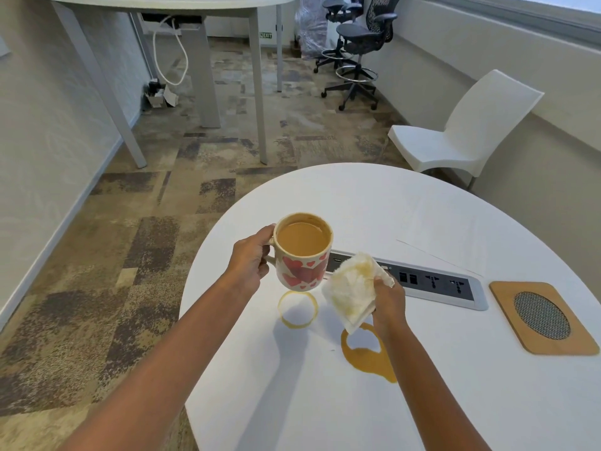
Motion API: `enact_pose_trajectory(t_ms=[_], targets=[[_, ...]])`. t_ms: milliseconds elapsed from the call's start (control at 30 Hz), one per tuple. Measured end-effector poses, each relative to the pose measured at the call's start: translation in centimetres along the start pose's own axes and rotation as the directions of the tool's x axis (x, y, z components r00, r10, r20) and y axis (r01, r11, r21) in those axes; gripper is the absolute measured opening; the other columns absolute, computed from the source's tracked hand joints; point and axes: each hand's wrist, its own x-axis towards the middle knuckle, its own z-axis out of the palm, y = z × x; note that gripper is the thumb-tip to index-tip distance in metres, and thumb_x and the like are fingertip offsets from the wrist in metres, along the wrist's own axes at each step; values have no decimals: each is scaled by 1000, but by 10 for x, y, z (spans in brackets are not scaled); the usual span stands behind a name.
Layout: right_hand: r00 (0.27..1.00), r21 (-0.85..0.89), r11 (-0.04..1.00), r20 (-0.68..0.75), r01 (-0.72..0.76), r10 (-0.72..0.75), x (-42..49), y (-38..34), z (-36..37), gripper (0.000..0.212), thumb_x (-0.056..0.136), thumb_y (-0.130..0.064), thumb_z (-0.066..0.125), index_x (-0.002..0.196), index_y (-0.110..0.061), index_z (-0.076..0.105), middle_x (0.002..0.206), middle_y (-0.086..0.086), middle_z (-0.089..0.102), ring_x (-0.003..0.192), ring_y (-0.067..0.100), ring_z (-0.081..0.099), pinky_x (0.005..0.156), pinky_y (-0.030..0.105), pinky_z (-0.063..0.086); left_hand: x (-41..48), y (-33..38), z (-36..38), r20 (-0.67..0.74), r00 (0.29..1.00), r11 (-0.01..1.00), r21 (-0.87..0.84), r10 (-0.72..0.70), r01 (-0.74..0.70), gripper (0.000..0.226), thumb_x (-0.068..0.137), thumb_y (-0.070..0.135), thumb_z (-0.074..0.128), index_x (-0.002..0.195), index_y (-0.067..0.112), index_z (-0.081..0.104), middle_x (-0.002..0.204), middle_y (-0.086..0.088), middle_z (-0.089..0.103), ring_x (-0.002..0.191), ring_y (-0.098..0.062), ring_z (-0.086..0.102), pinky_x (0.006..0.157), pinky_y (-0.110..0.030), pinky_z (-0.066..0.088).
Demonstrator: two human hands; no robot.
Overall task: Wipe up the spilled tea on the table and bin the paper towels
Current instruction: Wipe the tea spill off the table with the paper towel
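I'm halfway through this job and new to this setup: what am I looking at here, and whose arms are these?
No machine here: these are a person's two bare arms, seen from one camera worn on their head, looking forward and down. The left hand grips the handle of a mug of tea, held above a tea ring on the white table. The right hand holds a tea-stained paper towel just above a bigger puddle. Behind and to the right sit a socket strip and a wooden mat.
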Motion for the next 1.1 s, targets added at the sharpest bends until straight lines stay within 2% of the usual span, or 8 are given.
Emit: enact_pose_trajectory(t_ms=[300,433,500,567,633,733,933,1100], targets=[[992,-77,995,-104,64,-72,6,8,7,35,100,-17,35,130,-7,50,126,16,56,119,32,51,101,42,41,24,-18,-13,-84,996,1000,2,11,-11,20,84,19,60,65,19,54,37,10,31,36,-6,24,28,-13,17],[923,-234,904,-57,359,-381,1,13,23,35,102,-20,34,133,-17,49,137,3,53,121,14,49,92,13,36,35,-26,-13,-111,994,1000,6,-7,8,23,86,21,58,64,20,51,54,3,29,33,-5,26,32,-16,19],[849,-300,806,24,510,-528,-3,17,32,40,100,-5,33,137,-14,46,139,-2,50,120,0,44,89,-1,33,39,-28,-13,-118,993,1000,5,-14,15,26,86,22,58,62,21,50,55,2,29,42,-8,25,33,-16,19],[786,-404,687,159,604,-597,-4,24,39,61,88,16,29,140,-13,40,147,0,41,136,3,29,110,12,25,44,-30,-14,-122,992,1000,-3,-14,14,28,87,22,57,61,20,49,56,2,29,47,-10,24,33,-17,20],[767,-559,545,308,625,-564,-3,30,46,81,74,23,30,144,-17,32,155,2,28,147,17,13,119,35,14,48,-30,-16,-123,992,1000,-13,-14,13,28,87,23,57,62,20,47,57,2,29,48,-11,23,36,-17,20],[775,-717,328,473,615,-419,3,44,53,83,76,15,38,149,-19,18,160,2,9,149,23,1,120,43,5,53,-30,-18,-127,992,999,-31,-13,9,26,88,23,56,64,21,46,58,2,29,50,-10,24,39,-19,20],[838,-813,209,540,543,-75,11,76,73,60,96,-14,36,150,-19,11,161,4,-2,148,26,-5,117,54,8,58,-28,-23,-146,989,1000,-30,-5,0,22,88,22,55,68,21,48,59,1,30,52,-10,25,35,-16,22],[850,-845,91,526,526,-29,11,96,82,52,101,-34,21,150,-25,5,161,4,-3,148,26,-5,117,54,-1,56,-29,-27,-135,991,999,-32,3,-7,12,90,21,54,79,17,51,61,1,30,54,-10,26,46,-22,22]])
